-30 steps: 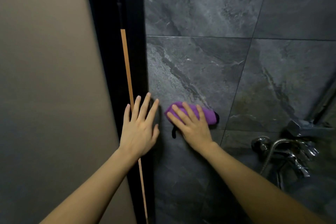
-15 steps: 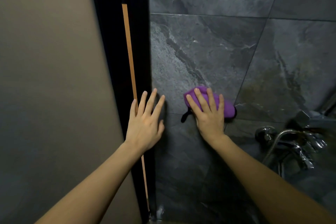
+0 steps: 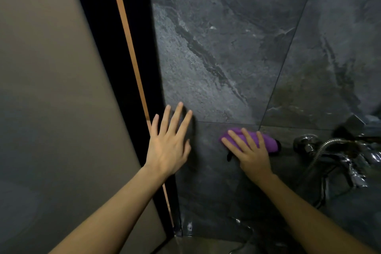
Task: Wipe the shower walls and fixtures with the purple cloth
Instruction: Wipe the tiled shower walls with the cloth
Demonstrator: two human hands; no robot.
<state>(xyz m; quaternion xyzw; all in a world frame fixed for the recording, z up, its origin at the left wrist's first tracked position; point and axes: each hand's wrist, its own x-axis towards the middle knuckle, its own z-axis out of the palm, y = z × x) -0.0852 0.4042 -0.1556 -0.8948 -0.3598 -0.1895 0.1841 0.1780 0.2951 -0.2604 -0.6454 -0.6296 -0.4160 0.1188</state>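
The purple cloth (image 3: 268, 140) is bunched flat against the dark grey tiled shower wall (image 3: 216, 57), just below a horizontal grout line. My right hand (image 3: 250, 150) presses it to the tile with straight, spread fingers. My left hand (image 3: 169, 142) lies flat on the wall's left edge beside the black frame, fingers straight and spread, holding nothing. A chrome tap with a ribbed shower hose (image 3: 334, 154) sticks out of the wall just right of the cloth, not touching it.
A black door frame with a copper strip (image 3: 132, 51) runs down the left of the tiles. A beige frosted panel (image 3: 51, 99) fills the far left. The shower floor edge (image 3: 195, 243) shows at the bottom, with hose lying on it.
My right hand has slid the cloth down and to the right along the wall, closer to the tap. My left hand stays flat at the wall's edge. The view has tilted down.
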